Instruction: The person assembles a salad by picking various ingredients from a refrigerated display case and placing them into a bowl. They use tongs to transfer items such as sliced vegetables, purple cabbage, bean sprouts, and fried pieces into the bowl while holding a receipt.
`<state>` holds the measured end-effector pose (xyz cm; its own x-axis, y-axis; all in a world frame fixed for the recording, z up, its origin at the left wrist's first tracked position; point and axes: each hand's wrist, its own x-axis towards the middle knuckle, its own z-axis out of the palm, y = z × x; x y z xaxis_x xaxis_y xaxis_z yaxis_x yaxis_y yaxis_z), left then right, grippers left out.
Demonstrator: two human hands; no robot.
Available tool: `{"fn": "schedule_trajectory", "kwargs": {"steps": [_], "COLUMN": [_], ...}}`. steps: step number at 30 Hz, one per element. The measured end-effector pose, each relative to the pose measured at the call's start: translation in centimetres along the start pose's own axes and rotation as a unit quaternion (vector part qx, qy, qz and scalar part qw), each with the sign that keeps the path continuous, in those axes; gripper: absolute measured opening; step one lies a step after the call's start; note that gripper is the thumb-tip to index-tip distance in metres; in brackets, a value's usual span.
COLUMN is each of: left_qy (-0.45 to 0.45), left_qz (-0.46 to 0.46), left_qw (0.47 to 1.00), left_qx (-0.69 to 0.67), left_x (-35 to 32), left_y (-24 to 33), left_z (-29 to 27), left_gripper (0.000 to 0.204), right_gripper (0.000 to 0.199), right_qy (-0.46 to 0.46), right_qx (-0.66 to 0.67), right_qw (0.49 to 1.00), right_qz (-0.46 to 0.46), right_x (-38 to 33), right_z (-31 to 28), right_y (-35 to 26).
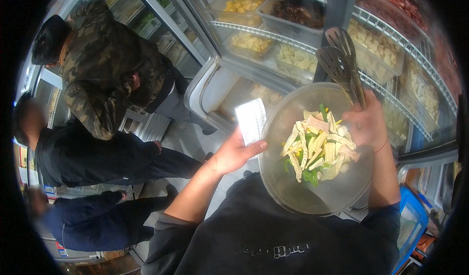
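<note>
My left hand holds the left rim of a clear round bowl together with a white paper slip. The bowl carries pale tofu-skin strips and green vegetable pieces. My right hand grips the handles of slotted metal tongs at the bowl's right rim. The tong blades point up and away, above the bowl, with nothing between them.
A refrigerated display case stands ahead, its wire shelves holding clear tubs of food. To the left, a person in a camouflage jacket and others in dark clothes bend toward another case. A blue crate sits at lower right.
</note>
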<state>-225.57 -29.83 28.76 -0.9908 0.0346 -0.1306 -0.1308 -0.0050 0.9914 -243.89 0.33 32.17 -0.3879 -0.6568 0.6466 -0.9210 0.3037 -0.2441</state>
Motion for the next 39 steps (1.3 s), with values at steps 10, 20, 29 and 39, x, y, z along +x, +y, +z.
{"fn": "schedule_trajectory", "kwargs": {"steps": [10, 20, 29, 39], "left_qy": [0.001, 0.009, 0.003, 0.015], "left_qz": [-0.021, -0.013, -0.03, -0.032], "left_qw": [1.0, 1.0, 0.999, 0.999], "left_qx": [-0.002, -0.008, -0.018, -0.013], "left_x": [0.0, 0.1, 0.4, 0.5], "left_y": [0.6, 0.9, 1.1, 0.7], "left_z": [0.0, 0.3, 0.3, 0.4], "left_gripper": [0.065, 0.058, 0.066, 0.061], "right_gripper": [0.026, 0.026, 0.025, 0.026], "right_qy": [0.013, 0.007, -0.021, -0.03], "right_qx": [0.003, 0.02, -0.015, -0.015], "right_qw": [1.0, 0.999, 0.999, 0.999], "right_qz": [0.016, 0.03, 0.018, 0.018], "right_x": [0.2, 0.1, 0.2, 0.1], "right_z": [0.1, 0.1, -0.3, -0.2], "right_y": [0.1, 0.3, 0.1, 0.3]}}
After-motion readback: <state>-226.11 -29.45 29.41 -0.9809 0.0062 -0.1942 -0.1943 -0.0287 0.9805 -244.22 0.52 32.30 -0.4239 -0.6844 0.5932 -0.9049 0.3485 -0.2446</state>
